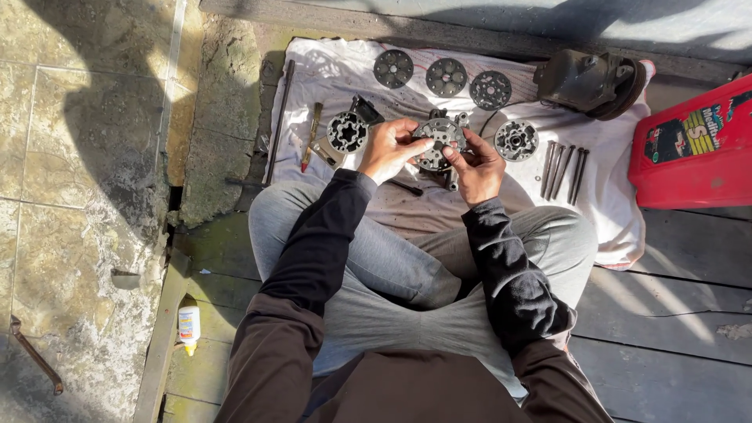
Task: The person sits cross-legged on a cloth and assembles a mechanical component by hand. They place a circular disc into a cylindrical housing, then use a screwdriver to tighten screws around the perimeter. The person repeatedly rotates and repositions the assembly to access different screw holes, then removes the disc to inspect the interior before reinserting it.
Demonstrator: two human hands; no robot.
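Two hands grip one metal housing point(440, 141) above the white cloth point(611, 196): left hand point(389, 149) and right hand point(478, 166) pinch its rim w/ fingertips. Risk: greasy slip, drops onto bolts point(562, 171), scatters parts.

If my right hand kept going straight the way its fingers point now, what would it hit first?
The right hand points up and left, already touching the round grey metal housing held with the left hand. Beyond that, probably the middle dark perforated metal disc on the white cloth, though depth is unclear.
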